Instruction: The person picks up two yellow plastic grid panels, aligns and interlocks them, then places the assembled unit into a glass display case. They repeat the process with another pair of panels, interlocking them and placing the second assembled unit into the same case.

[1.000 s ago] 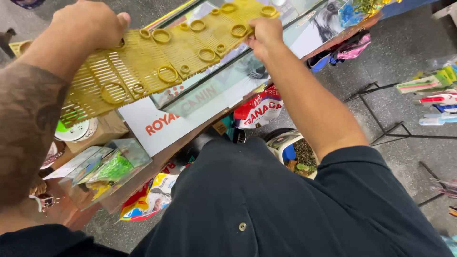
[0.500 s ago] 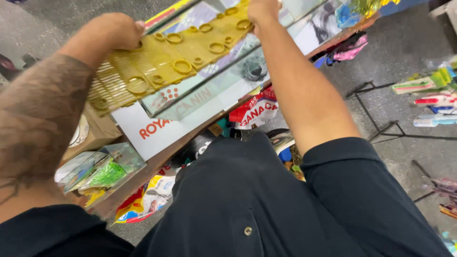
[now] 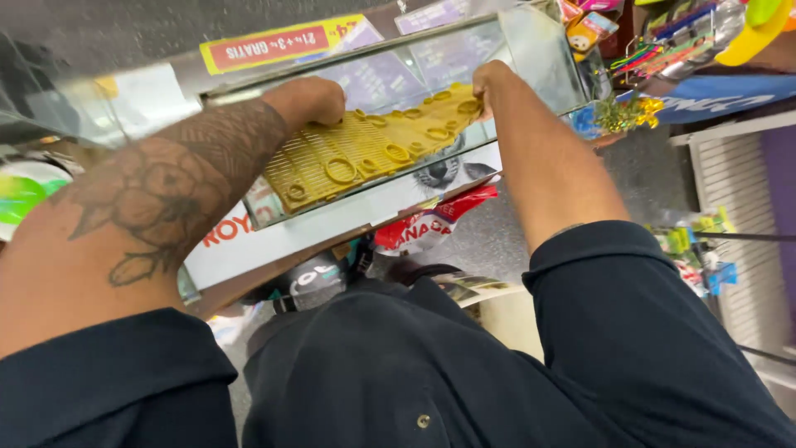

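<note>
A yellow slotted panel (image 3: 365, 153), long and flat with raised rings along its face, is lying tilted across the top of a glass display case (image 3: 531, 50), its long axis running from lower left up to upper right. The left hand (image 3: 311, 99) is gripping the panel's upper edge near the left end, fingers curled over it; the right hand (image 3: 489, 79) is pinching the far right end (its fingertips are hidden behind the panel, so how tightly is unclear). Each hand is sitting at its own end, neither nearer the middle, the panel spanning the gap between them. Below the case a white printed box (image 3: 348, 220) is showing, then a red pet food bag (image 3: 423, 228), and packaged goods (image 3: 692, 249) hanging well apart at the right.
</note>
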